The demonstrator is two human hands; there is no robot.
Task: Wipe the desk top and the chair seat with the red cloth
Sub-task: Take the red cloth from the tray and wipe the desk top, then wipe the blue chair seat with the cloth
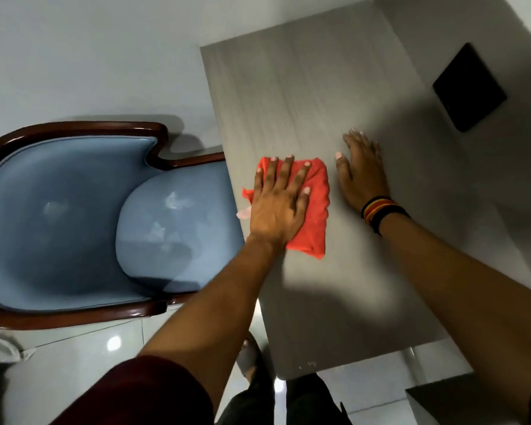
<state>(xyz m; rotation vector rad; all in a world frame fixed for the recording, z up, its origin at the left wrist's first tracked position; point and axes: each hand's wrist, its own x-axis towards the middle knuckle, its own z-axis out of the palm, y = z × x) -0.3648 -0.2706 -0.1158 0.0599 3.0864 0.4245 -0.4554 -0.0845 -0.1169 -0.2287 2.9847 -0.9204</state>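
Right, my left hand presses flat, fingers spread, on the red cloth at the surface's left edge, right hand open alongside, chair seat just left.

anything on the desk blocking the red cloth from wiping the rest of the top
Only the right hand, lying flat on the grey wood-grain desk top just right of the red cloth under the left hand. The far part shows nothing on it.
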